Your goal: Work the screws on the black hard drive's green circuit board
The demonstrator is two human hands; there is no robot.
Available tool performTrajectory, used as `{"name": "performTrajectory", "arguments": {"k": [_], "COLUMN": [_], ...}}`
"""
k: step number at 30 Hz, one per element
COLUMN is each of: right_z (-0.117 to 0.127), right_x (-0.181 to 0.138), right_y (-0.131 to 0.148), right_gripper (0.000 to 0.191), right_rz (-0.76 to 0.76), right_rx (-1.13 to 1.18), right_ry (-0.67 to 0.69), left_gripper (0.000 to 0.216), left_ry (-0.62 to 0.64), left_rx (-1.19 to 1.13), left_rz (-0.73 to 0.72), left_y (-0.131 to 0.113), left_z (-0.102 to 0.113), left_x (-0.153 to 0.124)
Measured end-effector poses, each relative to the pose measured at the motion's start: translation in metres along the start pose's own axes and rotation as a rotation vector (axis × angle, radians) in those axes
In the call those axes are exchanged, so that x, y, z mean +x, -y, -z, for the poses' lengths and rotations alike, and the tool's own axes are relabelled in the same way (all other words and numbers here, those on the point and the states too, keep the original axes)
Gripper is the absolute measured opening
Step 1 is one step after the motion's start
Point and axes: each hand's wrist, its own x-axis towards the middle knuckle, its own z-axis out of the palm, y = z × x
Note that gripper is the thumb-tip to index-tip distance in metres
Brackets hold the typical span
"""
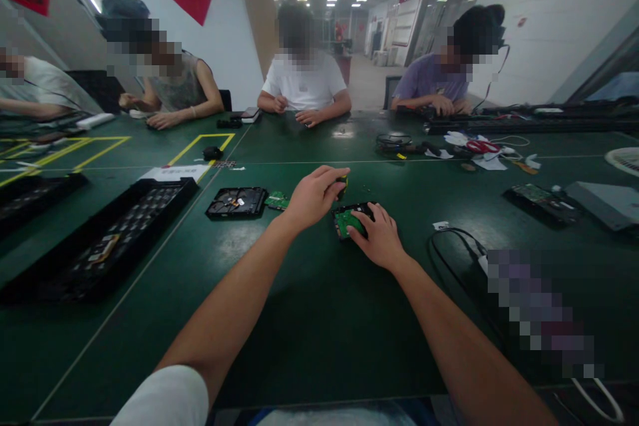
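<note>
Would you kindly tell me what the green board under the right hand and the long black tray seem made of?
Green board: probably resin laminate with satin coating, given its flat, coloured face. Black tray: likely matte plastic, judging by its dull walls; painted metal is possible.

Electronics workshop, green workbench, circuit boards

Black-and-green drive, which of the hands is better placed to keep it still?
Probably the right hand: it touches the drive, while the left hand is busy close by, holding a small dark-and-yellow thing.
</note>
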Motion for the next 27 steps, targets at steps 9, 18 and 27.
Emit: {"name": "performTrajectory", "arguments": {"k": [9, 18, 27], "right_z": [-0.002, -0.0006, -0.0027], "right_x": [-0.0002, 0.0003, 0.0005], "right_y": [-0.0011, -0.0006, 0.0005], "right_gripper": [0.057, 0.057, 0.056], "right_rz": [0.0, 0.002, -0.004], "right_rx": [-0.002, -0.002, -0.012], "right_ry": [-0.002, 0.003, -0.016], "left_gripper": [0.034, 0.034, 0.038], "left_ry": [0.017, -0.013, 0.071], "left_rx": [0.025, 0.018, -0.049], "left_rz": [0.021, 0.019, 0.022], "left_y": [-0.0028, 0.0003, -0.0029], "left_z": [0.001, -0.0021, 0.0019], "left_x": [0.0001, -0.0003, 0.0005]}}
